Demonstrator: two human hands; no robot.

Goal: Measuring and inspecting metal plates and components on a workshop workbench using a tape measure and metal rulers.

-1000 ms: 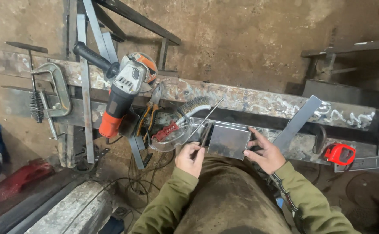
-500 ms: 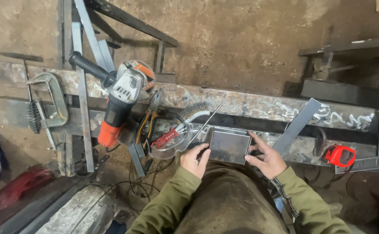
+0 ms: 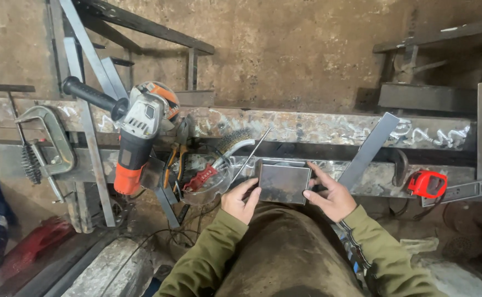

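Observation:
A small rectangular steel plate (image 3: 284,183) lies on the metal beam (image 3: 329,127) right in front of me. My left hand (image 3: 241,199) grips the plate's left edge with fingers and thumb. My right hand (image 3: 329,192) holds its right edge, fingers spread along the side. A thin metal rod (image 3: 252,154) leans just left of the plate.
An orange and grey angle grinder (image 3: 136,137) rests on the beam to the left, beside a wire brush (image 3: 219,159) and cables. A C-clamp (image 3: 45,146) sits far left. A flat steel bar (image 3: 370,149) lies diagonally on the right, near a red tape measure (image 3: 428,184).
Both hands stay on the plate's edges. The view has shifted slightly, and the plate sits a little lower and nearer to me.

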